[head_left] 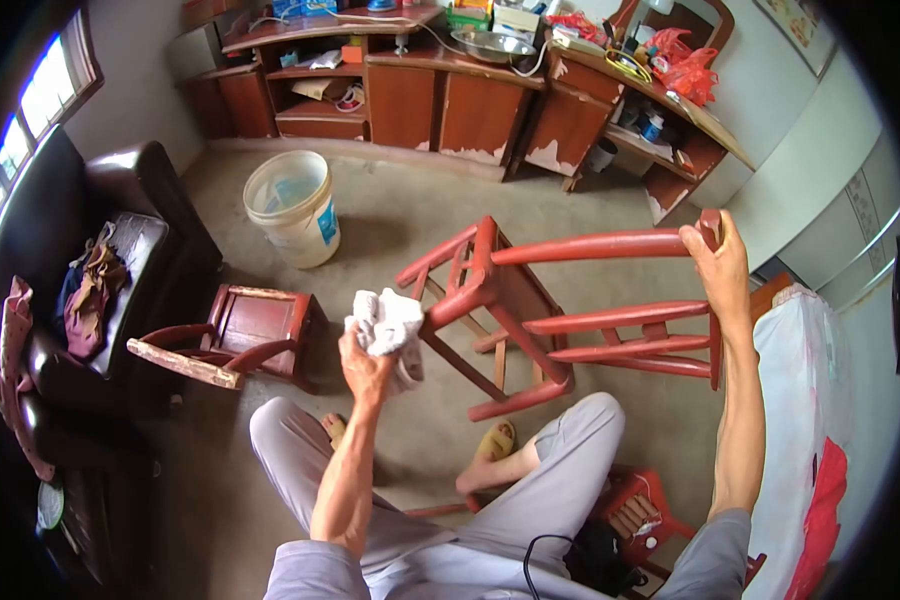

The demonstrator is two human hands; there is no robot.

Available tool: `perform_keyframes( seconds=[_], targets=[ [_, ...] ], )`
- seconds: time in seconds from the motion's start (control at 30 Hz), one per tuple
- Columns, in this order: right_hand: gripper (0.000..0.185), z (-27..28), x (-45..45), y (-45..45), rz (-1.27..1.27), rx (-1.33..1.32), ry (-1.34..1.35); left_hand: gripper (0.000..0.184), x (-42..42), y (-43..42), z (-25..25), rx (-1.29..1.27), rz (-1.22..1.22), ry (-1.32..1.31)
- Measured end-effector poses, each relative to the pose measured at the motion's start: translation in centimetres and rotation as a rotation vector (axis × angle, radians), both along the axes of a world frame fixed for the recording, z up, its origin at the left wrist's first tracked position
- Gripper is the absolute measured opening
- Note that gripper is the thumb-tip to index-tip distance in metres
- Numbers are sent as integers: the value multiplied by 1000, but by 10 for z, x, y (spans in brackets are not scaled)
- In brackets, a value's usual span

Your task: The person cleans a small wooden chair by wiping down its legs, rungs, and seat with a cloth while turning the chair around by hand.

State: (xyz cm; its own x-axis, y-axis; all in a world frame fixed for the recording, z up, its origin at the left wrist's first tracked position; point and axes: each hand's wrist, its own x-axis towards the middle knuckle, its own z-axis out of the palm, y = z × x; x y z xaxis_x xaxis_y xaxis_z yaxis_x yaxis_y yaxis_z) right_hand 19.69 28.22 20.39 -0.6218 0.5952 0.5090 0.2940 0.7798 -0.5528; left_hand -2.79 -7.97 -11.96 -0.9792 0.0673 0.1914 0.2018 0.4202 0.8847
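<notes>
A red wooden chair [530, 290] is tipped over in front of my knees, its backrest pointing right and its legs to the left. My right hand [722, 265] is wrapped round the top end of the backrest at the right. In my left hand [368, 368] is a bunched white cloth [385, 322], gripped with curled fingers. The cloth is just left of the chair's seat corner; whether it touches the wood I cannot tell.
A small red chair [255, 335] with worn paint stands at the left, near a dark sofa [160, 200]. Behind is a white bucket [292, 215]. Red cabinets [400, 105] line the far wall. A covered bed [795, 400] is at the right, a red stool [650, 500] below.
</notes>
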Motion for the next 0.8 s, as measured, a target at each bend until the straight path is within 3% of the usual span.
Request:
perform_keyframes(
  seconds=[0.1,0.23,0.3,0.37,0.47,0.53,0.63,0.67,0.7,0.77,0.8],
  targets=[
    [42,11,0,-8,94,-122,-62,79,-16,-13,-1,-130,67,-85],
    [52,20,-9,-11,169,-202,-147,84,-18,21,22,34,-30,-47],
    [53,18,-14,-7,188,-232,-163,82,-1,57,67,119,-176,48],
    [55,12,-23,-2,286,55,-85,73,8,96,91,155,-228,218],
    [68,17,-24,-10,353,48,-105,68,29,132,132,4,-326,186],
    [78,20,-15,-16,369,21,-187,66,26,140,126,-74,-317,134],
    [84,5,6,-11,378,213,-220,68,26,130,109,17,-289,234],
    [73,-1,10,-18,379,-18,-165,69,27,124,104,25,-308,184],
    [73,-1,8,-26,374,-24,-173,68,27,122,97,48,-295,282],
    [60,0,7,-41,101,-185,-162,67,24,124,91,86,-310,330],
    [48,-6,1,-36,122,-68,-81,67,26,126,87,78,-316,332]
  ],
)
